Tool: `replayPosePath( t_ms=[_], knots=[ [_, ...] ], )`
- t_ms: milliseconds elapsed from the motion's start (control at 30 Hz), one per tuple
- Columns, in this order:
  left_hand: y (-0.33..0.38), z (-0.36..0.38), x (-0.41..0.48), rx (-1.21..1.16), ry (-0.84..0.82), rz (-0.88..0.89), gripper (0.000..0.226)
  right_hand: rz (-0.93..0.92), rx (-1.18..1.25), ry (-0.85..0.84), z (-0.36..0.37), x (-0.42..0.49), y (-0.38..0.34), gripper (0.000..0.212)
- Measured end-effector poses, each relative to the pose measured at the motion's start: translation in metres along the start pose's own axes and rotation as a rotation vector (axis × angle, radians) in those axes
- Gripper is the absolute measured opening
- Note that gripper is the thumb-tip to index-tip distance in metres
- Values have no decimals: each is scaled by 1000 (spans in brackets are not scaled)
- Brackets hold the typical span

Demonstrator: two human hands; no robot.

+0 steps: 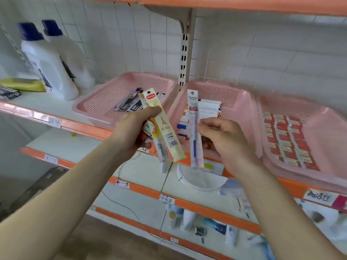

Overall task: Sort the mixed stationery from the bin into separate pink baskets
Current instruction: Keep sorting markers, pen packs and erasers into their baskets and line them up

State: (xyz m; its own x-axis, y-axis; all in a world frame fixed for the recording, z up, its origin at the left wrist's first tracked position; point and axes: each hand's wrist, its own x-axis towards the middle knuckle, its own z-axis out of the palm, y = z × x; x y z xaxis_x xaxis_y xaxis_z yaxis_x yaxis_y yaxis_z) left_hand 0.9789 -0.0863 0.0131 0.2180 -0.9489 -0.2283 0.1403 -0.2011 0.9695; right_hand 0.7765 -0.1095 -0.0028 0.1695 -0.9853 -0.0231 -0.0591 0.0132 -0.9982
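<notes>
Head camera, looking down at a store shelf: a person's left hand [131, 132] grips a bundle of pen packets [159, 147], fingers curled round its middle and the thumb laid across the front of the foremost one, a cream packet [166, 128] printed with a tower drawing. The packets' tops stand above the thumb. Their barcoded lower ends slant down and to the right, clear of the palm.

Just beside it, the right hand [223, 141] pinches a single pen packet [195, 136] between thumb and curled fingertips at about mid-length. That packet stands nearly upright on the left side of the fingers, its top above them and its lower end hanging below the hand. The two hands' packets are near each other but apart.

Both hands are in front of the orange front edge [80, 127] of the shelf, where three pink baskets sit in a row. The left basket [97, 104] holds dark packets [129, 102]. The middle basket [238, 98] holds white boxes [208, 109] with coloured ends. The right basket [323, 117] holds red-and-white packets [287, 139] laid flat.

Two white bottles [48, 62] with blue caps stand toward the shelf's left end, a yellow pack [22, 84] beside them. Below the hands, a white round container [202, 182] rests on the lower shelf [146, 171].
</notes>
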Motion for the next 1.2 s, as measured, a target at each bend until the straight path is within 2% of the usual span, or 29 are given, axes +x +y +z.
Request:
replayPosePath(
  t_ms=[300, 467, 700, 833, 933, 1200],
  knots=[
    [-7, -40, 18, 1, 17, -54, 24, 34, -61, 3, 33, 13, 3, 12],
    [3, -54, 35, 20, 62, -29, 29, 29, -40, -42, 48, 45, -3, 11],
    [34, -78, 64, 45, 161, 33, 38, 2, -129, -100, 69, 97, -20, 7],
    [36, -91, 77, 20, 197, 13, 23, 18, -166, -128, 81, 110, -18, 9],
    [39, -110, 95, 13, 235, 19, 22, 6, -180, -108, 91, 124, -22, 6],
    [59, -148, 155, -8, 108, 49, 25, 44, -216, -32, 145, 179, -35, 9]
  ],
)
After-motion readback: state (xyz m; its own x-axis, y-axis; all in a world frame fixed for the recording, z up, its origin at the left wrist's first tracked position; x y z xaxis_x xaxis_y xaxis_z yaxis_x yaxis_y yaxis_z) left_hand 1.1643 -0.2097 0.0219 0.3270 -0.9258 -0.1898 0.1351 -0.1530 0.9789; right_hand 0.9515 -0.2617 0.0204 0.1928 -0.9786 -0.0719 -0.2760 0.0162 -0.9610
